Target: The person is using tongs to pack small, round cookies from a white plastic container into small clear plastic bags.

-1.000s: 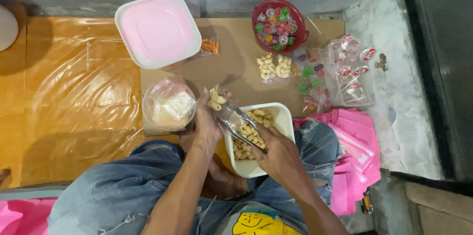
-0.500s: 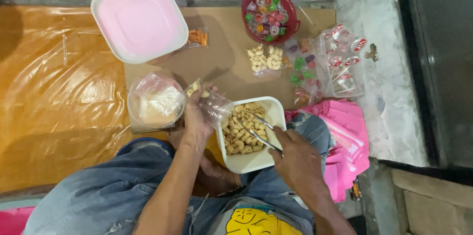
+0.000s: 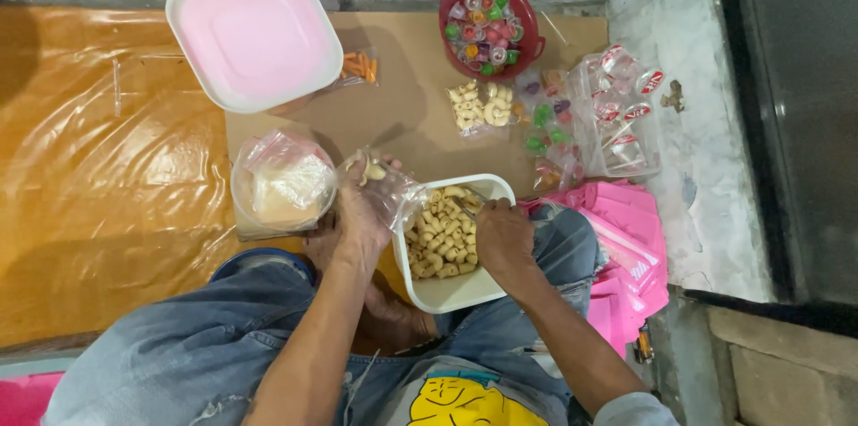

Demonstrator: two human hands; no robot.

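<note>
My left hand (image 3: 362,210) holds a small clear plastic bag (image 3: 391,191) with a few pale curved snacks inside, just left of a white rectangular tub (image 3: 465,287) full of the same snacks (image 3: 440,238). My right hand (image 3: 503,234) is closed on metal tongs (image 3: 469,205) whose tips reach into the tub's top right corner. The tub rests between my knees in blue jeans.
A pink-lidded white container (image 3: 255,35) sits at the back left, a round bowl of clear bags (image 3: 282,185) beside my left hand. On the cardboard lie a red bowl of coloured sweets (image 3: 489,25), filled snack bags (image 3: 483,107) and jelly cups (image 3: 617,109). Pink bags (image 3: 630,247) lie at right.
My right hand with the tongs moved from the bag at the tub's left to the tub's upper right corner. My left hand kept the bag beside the tub.
</note>
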